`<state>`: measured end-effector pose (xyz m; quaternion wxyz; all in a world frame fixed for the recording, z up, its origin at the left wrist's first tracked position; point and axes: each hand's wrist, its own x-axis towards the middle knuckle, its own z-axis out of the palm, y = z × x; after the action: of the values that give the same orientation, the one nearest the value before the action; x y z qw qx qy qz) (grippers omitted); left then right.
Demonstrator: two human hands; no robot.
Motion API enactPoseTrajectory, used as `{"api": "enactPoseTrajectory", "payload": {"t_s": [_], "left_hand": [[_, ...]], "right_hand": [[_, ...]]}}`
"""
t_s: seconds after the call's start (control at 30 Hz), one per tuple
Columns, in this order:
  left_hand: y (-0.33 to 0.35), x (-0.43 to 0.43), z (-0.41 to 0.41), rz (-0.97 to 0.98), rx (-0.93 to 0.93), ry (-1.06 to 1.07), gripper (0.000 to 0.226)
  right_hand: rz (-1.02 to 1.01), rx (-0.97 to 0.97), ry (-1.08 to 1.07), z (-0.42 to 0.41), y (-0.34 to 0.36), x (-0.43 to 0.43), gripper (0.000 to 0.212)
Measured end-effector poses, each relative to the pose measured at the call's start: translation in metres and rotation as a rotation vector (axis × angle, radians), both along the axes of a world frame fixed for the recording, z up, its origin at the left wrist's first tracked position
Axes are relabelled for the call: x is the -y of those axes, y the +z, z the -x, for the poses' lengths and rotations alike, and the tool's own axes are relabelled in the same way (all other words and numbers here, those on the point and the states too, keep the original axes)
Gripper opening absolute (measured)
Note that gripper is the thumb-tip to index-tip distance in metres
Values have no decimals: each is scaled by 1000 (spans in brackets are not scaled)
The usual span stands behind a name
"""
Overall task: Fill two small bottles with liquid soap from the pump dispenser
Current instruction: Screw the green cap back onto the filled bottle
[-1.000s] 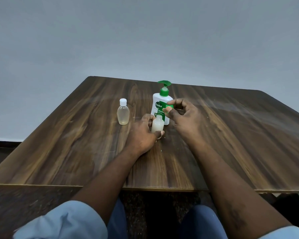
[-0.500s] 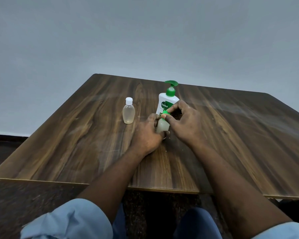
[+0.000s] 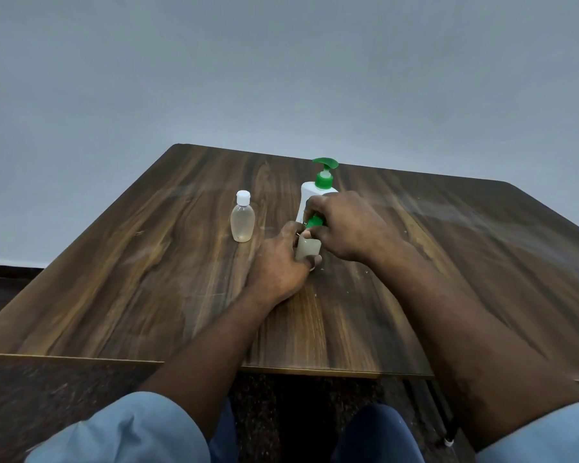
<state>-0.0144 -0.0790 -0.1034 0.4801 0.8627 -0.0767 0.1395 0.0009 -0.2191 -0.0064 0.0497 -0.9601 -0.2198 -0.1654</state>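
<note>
The left hand (image 3: 278, 262) curls around a small open-necked bottle (image 3: 307, 248) of pale liquid, holding it upright on the desk (image 3: 147, 279). The right hand (image 3: 348, 225) pinches a green cap (image 3: 313, 222) right at the bottle's top. Just behind them stands the white pump dispenser (image 3: 311, 190) with its green pump. To the left, apart, a second small bottle (image 3: 243, 223) stands with its white cap on.

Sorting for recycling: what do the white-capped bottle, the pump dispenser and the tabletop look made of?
Small clear white-capped bottle: translucent plastic, seemingly; pale liquid shows through.
White pump dispenser with green pump head: opaque, smooth plastic.
Dark brown table: streaked grain, soft sheen; wood or wood-look laminate, cannot tell which.
</note>
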Motion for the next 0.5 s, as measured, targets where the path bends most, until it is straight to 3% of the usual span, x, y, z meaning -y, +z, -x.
{"api": "enactPoseTrajectory", "payload": {"t_s": [0.07, 0.27, 0.5], "left_hand": [[0, 1, 0, 4, -1, 3, 52], [1, 1, 1, -15, 5, -3, 55], [1, 1, 0, -19, 12, 15, 59]], "right_hand": [[34, -1, 0, 1, 3, 2, 27], [175, 99, -147, 4, 9, 1, 54], [180, -103, -51, -4, 16, 7, 28]]}}
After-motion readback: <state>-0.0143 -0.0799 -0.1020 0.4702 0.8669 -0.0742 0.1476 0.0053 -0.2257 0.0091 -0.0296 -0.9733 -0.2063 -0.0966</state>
